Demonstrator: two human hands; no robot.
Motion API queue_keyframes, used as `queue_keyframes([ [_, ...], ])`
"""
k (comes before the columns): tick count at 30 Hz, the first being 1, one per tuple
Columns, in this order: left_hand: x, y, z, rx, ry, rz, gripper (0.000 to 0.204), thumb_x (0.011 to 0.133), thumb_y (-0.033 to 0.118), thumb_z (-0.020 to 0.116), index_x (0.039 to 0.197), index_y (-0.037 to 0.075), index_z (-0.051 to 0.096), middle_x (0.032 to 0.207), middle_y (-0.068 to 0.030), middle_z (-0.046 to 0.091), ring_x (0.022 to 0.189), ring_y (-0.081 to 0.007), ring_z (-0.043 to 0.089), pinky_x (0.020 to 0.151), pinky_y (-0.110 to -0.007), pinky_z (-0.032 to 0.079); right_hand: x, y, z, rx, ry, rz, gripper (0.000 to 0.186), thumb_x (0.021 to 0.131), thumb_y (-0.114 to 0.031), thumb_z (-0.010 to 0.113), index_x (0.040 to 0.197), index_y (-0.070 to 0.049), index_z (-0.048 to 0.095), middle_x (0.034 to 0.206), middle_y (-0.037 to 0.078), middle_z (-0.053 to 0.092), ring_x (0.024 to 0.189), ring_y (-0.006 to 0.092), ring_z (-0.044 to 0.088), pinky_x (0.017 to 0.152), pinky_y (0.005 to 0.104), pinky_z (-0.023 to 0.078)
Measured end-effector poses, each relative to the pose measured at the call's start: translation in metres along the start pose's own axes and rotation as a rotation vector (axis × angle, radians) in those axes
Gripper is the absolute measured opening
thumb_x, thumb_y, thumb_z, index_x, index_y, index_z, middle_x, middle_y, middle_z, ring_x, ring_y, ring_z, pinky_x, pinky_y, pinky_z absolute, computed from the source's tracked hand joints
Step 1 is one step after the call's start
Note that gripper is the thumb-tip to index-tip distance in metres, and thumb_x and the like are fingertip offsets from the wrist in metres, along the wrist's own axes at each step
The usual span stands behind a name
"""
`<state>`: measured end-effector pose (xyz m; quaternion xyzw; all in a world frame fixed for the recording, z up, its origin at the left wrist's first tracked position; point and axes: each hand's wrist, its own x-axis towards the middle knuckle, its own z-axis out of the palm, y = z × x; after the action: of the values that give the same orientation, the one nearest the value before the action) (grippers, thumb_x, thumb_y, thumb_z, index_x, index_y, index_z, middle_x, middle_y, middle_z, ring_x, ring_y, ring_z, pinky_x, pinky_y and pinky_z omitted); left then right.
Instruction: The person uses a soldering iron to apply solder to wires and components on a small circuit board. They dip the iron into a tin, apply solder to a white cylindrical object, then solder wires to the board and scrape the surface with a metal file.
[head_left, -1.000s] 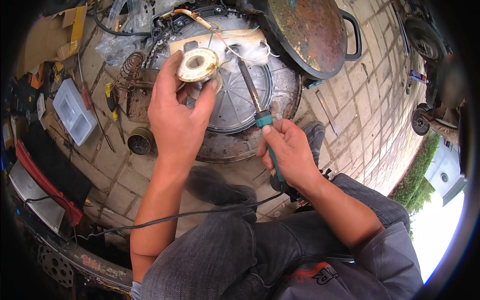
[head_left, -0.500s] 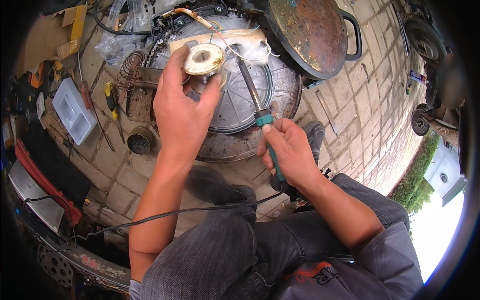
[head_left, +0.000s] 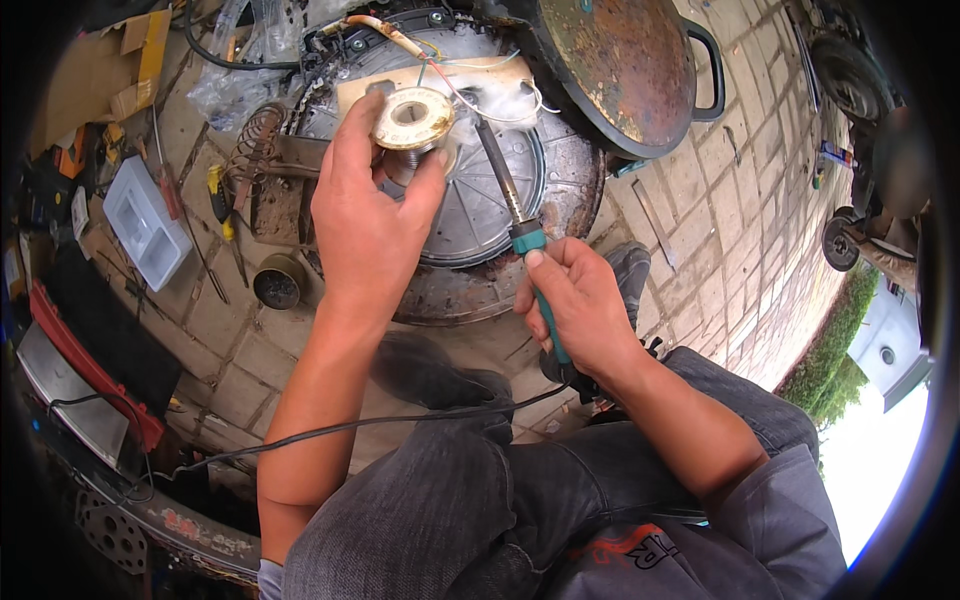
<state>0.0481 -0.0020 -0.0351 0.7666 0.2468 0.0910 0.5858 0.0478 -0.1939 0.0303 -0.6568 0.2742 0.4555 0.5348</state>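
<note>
Between the thumb and fingers of my left hand (head_left: 375, 225) is a spool of solder wire (head_left: 412, 118), its pale flange turned up. My right hand (head_left: 575, 305) is closed round the green handle of a soldering iron (head_left: 510, 190). The iron's tip points away from me into a white, fluffy-looking patch (head_left: 507, 108) on a wooden board (head_left: 400, 85). Thin red, green, yellow and white wires (head_left: 455, 80) run from a sheathed cable (head_left: 388, 35) across that board. Under the board lies a round metal motor housing (head_left: 490, 215).
A rusty round pan lid (head_left: 630, 70) with a black handle lies at the far right. To the left are a coil spring (head_left: 262, 140), a small round tin (head_left: 280, 282), a pale plastic tray (head_left: 147, 222) and screwdrivers (head_left: 220, 200). The iron's black cord (head_left: 400, 418) crosses over my leg.
My left hand has shifted slightly to the right with the solder spool. My right hand and the soldering iron stay in place.
</note>
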Motion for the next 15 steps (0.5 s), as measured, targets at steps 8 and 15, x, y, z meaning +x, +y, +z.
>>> queue_keyframes([
  [8, -0.0003, 0.0055, -0.0017, 0.002, -0.037, -0.041, 0.062, 0.087, 0.001, 0.076, 0.142, -0.006, 0.049, 0.132, -0.0152, 0.063, 0.118, -0.0199, 0.064, 0.097, -0.032, 0.054, -0.0002, 0.0010, 0.0002, 0.009, -0.006, -0.001, 0.027, 0.106, -0.024, 0.055, 0.103, 0.002, 0.049, 0.073, 0.007, 0.062, 0.049, 0.0084, 0.050, 0.044, 0.0255, 0.039],
  [15, -0.0028, 0.0007, -0.0050, -0.082, 0.048, -0.045, 0.059, 0.082, 0.005, 0.080, 0.135, -0.006, 0.055, 0.123, -0.0164, 0.066, 0.107, -0.0215, 0.069, 0.091, -0.033, 0.058, -0.0004, -0.0003, 0.0011, 0.001, -0.005, 0.006, 0.026, 0.106, -0.024, 0.055, 0.103, 0.001, 0.049, 0.072, 0.007, 0.062, 0.049, 0.0083, 0.050, 0.044, 0.0256, 0.039],
])
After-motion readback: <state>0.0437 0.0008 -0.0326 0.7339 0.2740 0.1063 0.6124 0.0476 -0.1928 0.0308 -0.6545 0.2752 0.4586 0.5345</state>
